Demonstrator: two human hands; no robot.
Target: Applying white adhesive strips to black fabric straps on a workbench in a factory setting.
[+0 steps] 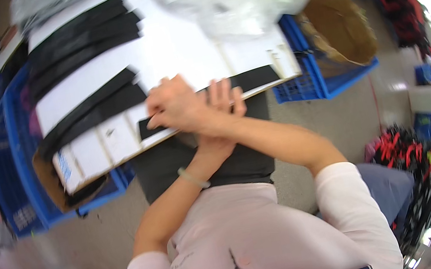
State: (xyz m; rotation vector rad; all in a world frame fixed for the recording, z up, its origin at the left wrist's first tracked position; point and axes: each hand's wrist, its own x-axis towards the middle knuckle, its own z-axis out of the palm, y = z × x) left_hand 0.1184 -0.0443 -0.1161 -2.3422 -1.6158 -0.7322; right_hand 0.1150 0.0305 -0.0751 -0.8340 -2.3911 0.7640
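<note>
Your arms cross: your right hand (173,107) presses flat on a black strip (203,99) atop the white board (183,48). Your left hand (224,101) lies open, holding nothing. Blue crates (304,84) underneath hold a brown cardboard box (343,25).

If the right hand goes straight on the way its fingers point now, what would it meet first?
The right hand points left across the white board, its fingers on a short black strip. Going on, it would probably first meet the long black strips beyond; depth is unclear.
</note>
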